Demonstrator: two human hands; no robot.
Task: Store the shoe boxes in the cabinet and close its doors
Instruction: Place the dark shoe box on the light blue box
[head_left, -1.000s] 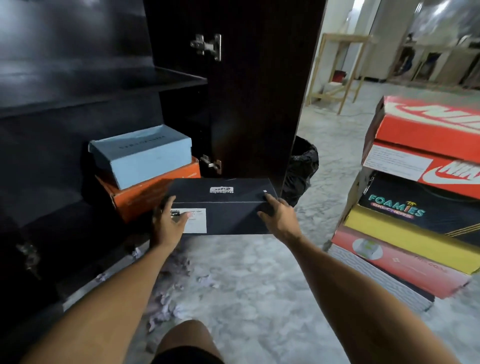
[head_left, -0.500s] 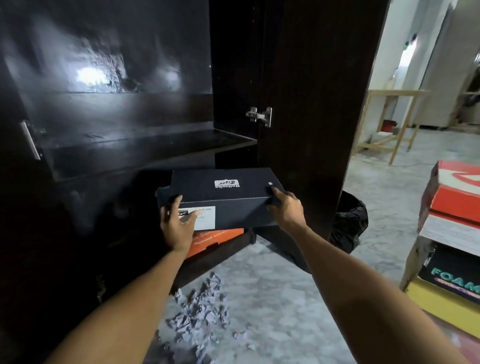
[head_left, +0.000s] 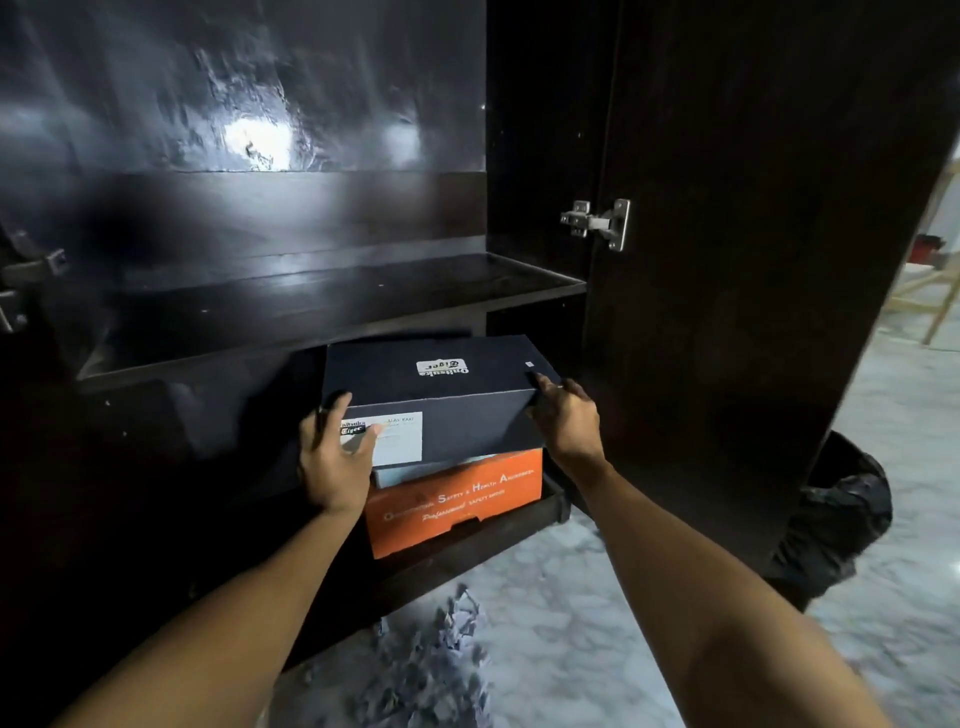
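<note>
Both hands hold a dark navy shoe box (head_left: 441, 395) by its near corners at the mouth of the dark cabinet (head_left: 260, 218): the left hand (head_left: 335, 462) has its fingers curled round the near left corner with the thumb across the white label (head_left: 395, 439), and the right hand (head_left: 566, 421) grips the near right corner. The box sits atop a pale blue box (head_left: 415, 473), only a sliver of it showing, and an orange box (head_left: 457, 501) on the bottom shelf, under the middle shelf (head_left: 311, 306). The right door (head_left: 753, 260) stands open, with shredded paper (head_left: 431, 660) on the marble floor (head_left: 571, 623) nearer the camera.
</note>
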